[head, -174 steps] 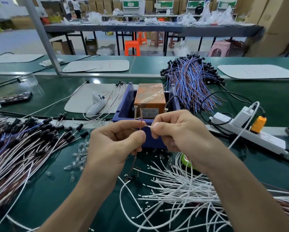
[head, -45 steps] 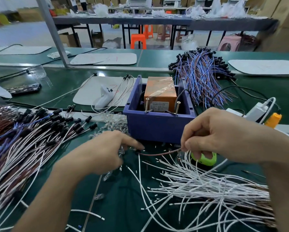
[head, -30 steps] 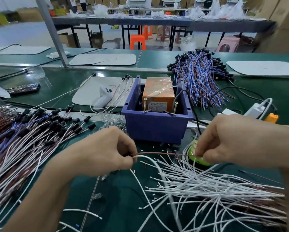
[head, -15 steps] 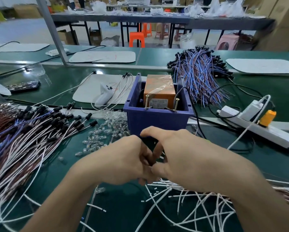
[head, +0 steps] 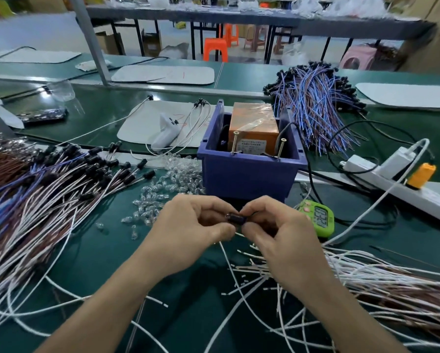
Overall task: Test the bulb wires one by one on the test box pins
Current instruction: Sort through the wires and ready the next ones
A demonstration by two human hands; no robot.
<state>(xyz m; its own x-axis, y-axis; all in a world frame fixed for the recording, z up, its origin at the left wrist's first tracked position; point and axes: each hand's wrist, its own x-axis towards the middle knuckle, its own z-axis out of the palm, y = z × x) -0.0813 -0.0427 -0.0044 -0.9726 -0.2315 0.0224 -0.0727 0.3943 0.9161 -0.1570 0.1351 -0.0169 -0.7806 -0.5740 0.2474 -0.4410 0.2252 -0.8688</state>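
Both hands meet just in front of the blue bin (head: 247, 174), low over the green desk (head: 106, 250). The left hand (head: 188, 233) and the right hand (head: 282, 240) each pinch one end of a small black holder (head: 236, 218) between thumb and forefinger, with the other fingers curled in. Its wire is hidden behind the hands, so where the lead runs cannot be told. The holder is below the bin's front wall and apart from the pins. These are two upright screws, the left pin (head: 235, 142) and the right pin (head: 281, 148), standing at the bin's front edge before an orange box (head: 254, 123) wrapped in clear film. A heap of clear bulbs (head: 162, 189) lies against the bin's left side and trails toward the left hand. Farther left, a big bundle (head: 48, 194) of white, brown and blue wires with black holders at their ends fans across the desk. Loose white wires (head: 366, 281), mixed with brown ones, are spread under and to the right of the right hand. A green timer (head: 318, 218) lies just beside the right hand, near the bin's right corner. A white power strip (head: 381, 177) with an orange plug (head: 421, 175) lies well to the right. Behind the bin is a second bundle of blue and brown wires (head: 315, 113), and to its left a white mat (head: 147, 123) carries a white tool (head: 166, 135).
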